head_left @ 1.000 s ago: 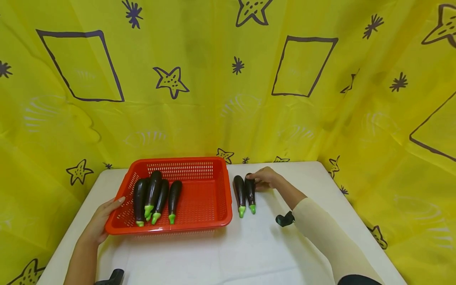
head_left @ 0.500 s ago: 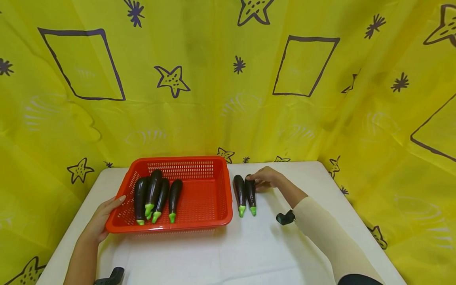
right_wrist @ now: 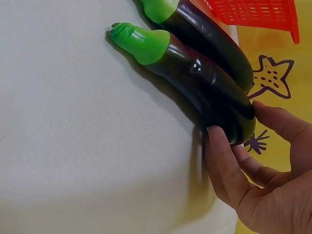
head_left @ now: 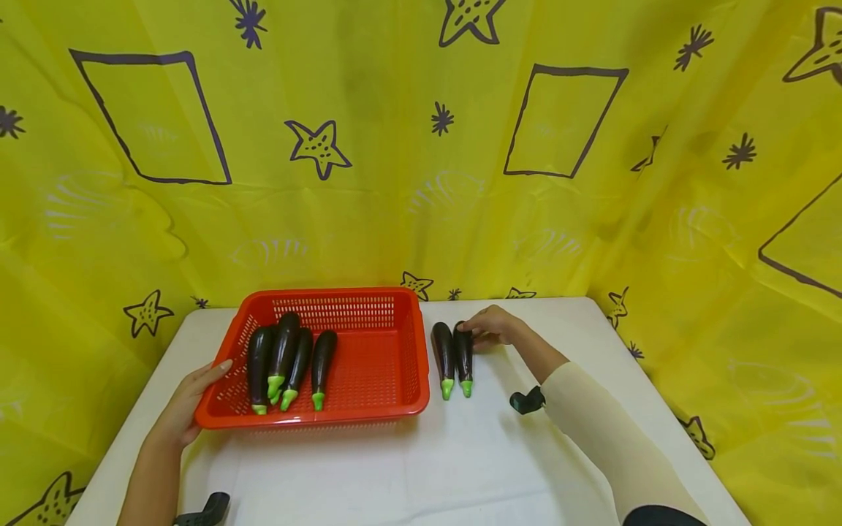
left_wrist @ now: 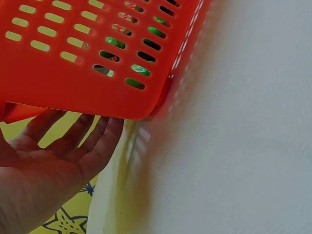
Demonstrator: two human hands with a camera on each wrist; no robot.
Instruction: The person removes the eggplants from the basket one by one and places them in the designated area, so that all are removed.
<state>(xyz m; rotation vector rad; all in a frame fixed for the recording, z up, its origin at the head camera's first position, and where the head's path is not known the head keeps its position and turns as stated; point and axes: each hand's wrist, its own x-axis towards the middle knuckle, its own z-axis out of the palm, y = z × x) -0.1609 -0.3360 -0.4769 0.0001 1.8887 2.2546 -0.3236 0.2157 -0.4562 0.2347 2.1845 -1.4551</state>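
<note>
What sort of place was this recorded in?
Probably a makeshift indoor booth for recordings: a yellow patterned curtain hangs behind and beside a white-topped table, and a black device sits at the right wrist.

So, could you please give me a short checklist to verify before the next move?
1. Right hand on the glossy, elongated dark-purple eggplant with green tip: ok, fingers around its blunt end.
2. Left hand on the rectangular red perforated basket: ok, gripping its left side.
3. Bare space in the basket: ok, right part.
4. Low path to basket: not ok, another eggplant lies between.
5. Grip firmness: cannot tell.
</note>
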